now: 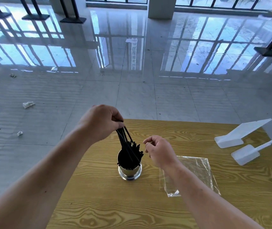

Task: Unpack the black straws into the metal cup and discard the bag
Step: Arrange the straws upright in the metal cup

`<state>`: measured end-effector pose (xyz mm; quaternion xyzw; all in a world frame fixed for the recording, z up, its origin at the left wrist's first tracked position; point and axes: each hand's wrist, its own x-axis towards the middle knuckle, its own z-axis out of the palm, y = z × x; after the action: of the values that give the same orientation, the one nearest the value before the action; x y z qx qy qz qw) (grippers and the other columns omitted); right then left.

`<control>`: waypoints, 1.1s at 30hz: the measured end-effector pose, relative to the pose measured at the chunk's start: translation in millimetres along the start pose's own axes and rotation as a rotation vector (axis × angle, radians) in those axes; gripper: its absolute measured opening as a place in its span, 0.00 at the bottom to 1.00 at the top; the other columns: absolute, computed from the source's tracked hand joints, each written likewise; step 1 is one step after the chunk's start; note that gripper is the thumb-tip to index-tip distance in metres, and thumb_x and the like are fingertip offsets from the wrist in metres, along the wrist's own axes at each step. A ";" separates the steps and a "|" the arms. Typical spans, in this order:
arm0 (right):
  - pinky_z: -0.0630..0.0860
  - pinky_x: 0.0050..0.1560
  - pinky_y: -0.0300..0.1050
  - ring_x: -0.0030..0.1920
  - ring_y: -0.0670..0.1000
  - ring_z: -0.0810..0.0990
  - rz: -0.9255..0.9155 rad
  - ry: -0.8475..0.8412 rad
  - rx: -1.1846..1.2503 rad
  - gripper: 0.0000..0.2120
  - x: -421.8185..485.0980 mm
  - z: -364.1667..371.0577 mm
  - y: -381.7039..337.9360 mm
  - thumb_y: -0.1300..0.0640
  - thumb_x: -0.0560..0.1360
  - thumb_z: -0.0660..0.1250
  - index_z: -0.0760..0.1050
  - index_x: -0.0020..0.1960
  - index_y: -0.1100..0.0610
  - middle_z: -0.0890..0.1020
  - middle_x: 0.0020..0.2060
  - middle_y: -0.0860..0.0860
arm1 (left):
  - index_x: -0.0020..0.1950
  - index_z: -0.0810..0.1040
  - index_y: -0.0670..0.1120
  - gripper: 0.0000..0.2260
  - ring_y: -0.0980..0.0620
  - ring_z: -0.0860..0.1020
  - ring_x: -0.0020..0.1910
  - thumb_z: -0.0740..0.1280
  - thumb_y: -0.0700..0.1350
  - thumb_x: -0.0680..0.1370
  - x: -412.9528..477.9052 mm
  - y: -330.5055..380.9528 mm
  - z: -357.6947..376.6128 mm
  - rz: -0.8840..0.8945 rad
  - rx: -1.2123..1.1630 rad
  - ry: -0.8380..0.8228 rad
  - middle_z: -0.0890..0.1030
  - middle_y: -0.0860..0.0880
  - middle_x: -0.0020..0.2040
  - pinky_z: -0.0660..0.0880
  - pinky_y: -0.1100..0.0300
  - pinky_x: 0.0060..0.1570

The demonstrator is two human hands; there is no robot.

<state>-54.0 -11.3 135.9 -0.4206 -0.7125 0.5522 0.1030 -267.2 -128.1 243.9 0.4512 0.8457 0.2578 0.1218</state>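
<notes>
A shiny metal cup [130, 173] stands on the wooden table [109, 204], filled with black straws [134, 150] that fan out to the right. My left hand [101, 122] hovers just above the cup, pinching the top ends of several straws whose lower ends reach into the cup. My right hand [159, 152] floats to the right of the cup, fingers loosely curled and holding nothing. The clear plastic bag [196, 171] lies flat and empty on the table right of the cup, partly under my right forearm.
Two white plastic stands [237, 138] rest at the table's far right. Crumpled bits of clear plastic [28, 104] lie scattered on the glossy tiled floor to the left. The table's left edge runs close to the cup.
</notes>
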 end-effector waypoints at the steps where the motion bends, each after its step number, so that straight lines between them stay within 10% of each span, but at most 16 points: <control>1: 0.72 0.33 0.51 0.32 0.50 0.74 0.000 -0.001 0.006 0.08 -0.1 -0.4 -0.7 0.59 0.81 0.65 0.83 0.50 0.51 0.86 0.44 0.63 | 0.36 0.84 0.60 0.07 0.67 0.80 0.37 0.81 0.52 0.69 0.6 0.2 -7.4 0.002 -0.012 0.015 0.83 0.65 0.33 0.70 0.65 0.35; 13: 0.66 0.26 0.37 0.26 0.44 0.70 -0.055 -0.048 0.159 0.09 -8.4 1.1 -22.6 0.56 0.76 0.66 0.85 0.48 0.53 0.80 0.29 0.47 | 0.41 0.88 0.56 0.03 0.59 0.80 0.31 0.79 0.53 0.71 -2.8 -16.4 -9.2 -0.198 -0.570 0.539 0.84 0.57 0.29 0.75 0.66 0.35; 17: 0.74 0.30 0.41 0.32 0.47 0.77 0.047 -0.325 0.462 0.25 -6.7 8.7 -52.4 0.39 0.73 0.73 0.78 0.63 0.54 0.86 0.38 0.48 | 0.42 0.89 0.51 0.05 0.56 0.81 0.34 0.82 0.49 0.70 -9.5 -12.7 27.6 -0.402 -1.055 0.304 0.86 0.51 0.36 0.79 0.61 0.38; 23: 0.84 0.40 0.48 0.40 0.54 0.86 0.163 -0.218 0.938 0.27 3.7 -6.0 -71.3 0.40 0.75 0.77 0.78 0.68 0.54 0.83 0.57 0.59 | 0.42 0.89 0.42 0.11 0.55 0.82 0.33 0.82 0.45 0.63 -22.0 -12.5 59.3 -0.619 -1.335 0.103 0.87 0.46 0.39 0.80 0.63 0.35; 26: 0.84 0.37 0.47 0.37 0.54 0.87 0.141 -0.124 0.837 0.13 6.2 -11.3 -70.4 0.48 0.82 0.70 0.83 0.54 0.58 0.87 0.43 0.56 | 0.48 0.87 0.39 0.14 0.55 0.82 0.33 0.81 0.43 0.65 -28.8 -14.9 71.6 -0.673 -1.342 0.043 0.87 0.46 0.39 0.81 0.63 0.36; 33: 0.88 0.38 0.52 0.35 0.57 0.88 -0.099 0.018 0.198 0.14 7.9 -11.0 -58.4 0.57 0.84 0.68 0.84 0.43 0.62 0.88 0.35 0.58 | 0.48 0.88 0.46 0.04 0.54 0.82 0.37 0.78 0.44 0.76 -37.5 -34.1 94.4 -0.641 -0.837 -0.122 0.87 0.49 0.41 0.81 0.62 0.36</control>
<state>-80.6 -0.1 188.5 -0.3774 -0.6735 0.6103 0.1775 -228.5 -144.0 145.2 0.0970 0.7574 0.4962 0.4132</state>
